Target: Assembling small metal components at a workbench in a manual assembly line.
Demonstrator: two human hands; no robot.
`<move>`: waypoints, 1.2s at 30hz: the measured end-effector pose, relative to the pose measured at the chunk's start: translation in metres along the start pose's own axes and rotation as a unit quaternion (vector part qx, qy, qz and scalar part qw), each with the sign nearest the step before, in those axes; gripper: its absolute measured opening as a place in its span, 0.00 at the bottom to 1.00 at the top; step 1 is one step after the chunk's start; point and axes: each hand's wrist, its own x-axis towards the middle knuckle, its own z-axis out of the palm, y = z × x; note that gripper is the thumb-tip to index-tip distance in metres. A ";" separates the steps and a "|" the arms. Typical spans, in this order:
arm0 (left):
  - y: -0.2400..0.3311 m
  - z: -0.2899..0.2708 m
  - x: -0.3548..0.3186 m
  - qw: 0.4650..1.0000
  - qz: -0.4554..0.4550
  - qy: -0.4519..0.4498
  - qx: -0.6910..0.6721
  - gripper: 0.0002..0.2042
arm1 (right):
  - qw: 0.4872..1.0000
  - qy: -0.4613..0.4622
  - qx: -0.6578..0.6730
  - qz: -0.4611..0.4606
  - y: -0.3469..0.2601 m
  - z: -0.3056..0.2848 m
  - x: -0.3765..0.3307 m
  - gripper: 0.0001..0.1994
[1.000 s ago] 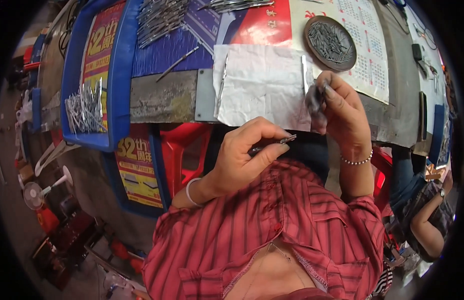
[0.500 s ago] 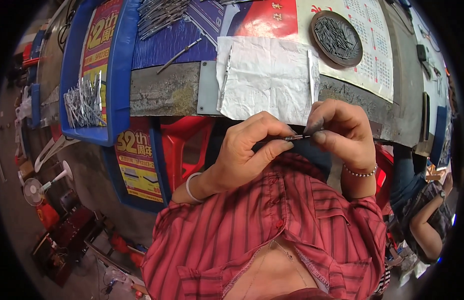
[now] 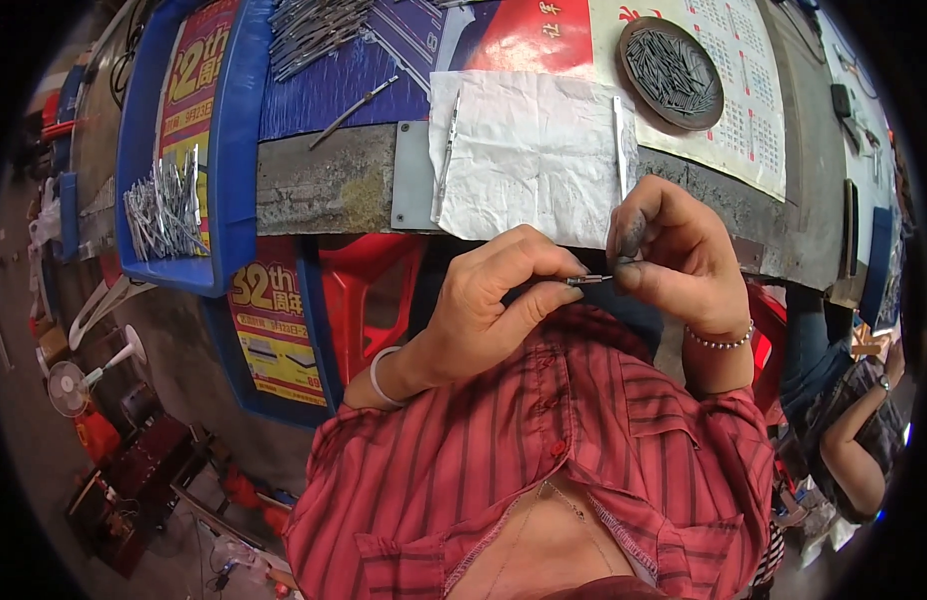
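My left hand (image 3: 509,295) is closed in a pinch on a slim metal rod (image 3: 587,280), held level above my lap near the table's front edge. Its thin end points right, to the fingertips of my right hand (image 3: 674,255). Those fingers are curled with the thumb close beneath them and look darkened at the tips; whatever lies between them is hidden. Beyond both hands is a crumpled white sheet (image 3: 534,155), bearing one slim metal piece (image 3: 449,150) along its left side and another silvery strip (image 3: 619,150) along its right.
A round brown dish (image 3: 629,95) of small dark metal pins stands at the far right on a printed sheet. To the left is a blue bin (image 3: 239,150) with a bundle of silvery strips (image 3: 166,210). More metal rods (image 3: 319,35) lie piled at the back; a single rod (image 3: 354,112) lies nearer.
My right fingers have shifted slightly and the index finger has lifted, so the rod's thin end shows more. The dark bit seen at the right fingertips is out of sight. My left hand keeps its pinch.
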 end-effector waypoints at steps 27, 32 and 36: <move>0.005 0.015 -0.003 0.936 0.115 0.044 0.330 0.08 | 0.956 0.094 -0.269 -0.070 0.027 -0.003 -0.015 0.08; 0.011 0.019 0.000 0.927 0.123 0.034 0.353 0.10 | 0.970 0.098 -0.214 -0.053 0.032 -0.007 -0.019 0.08; 0.011 0.023 0.002 0.922 0.120 0.032 0.366 0.11 | 0.985 0.099 -0.139 -0.023 0.035 -0.009 -0.022 0.09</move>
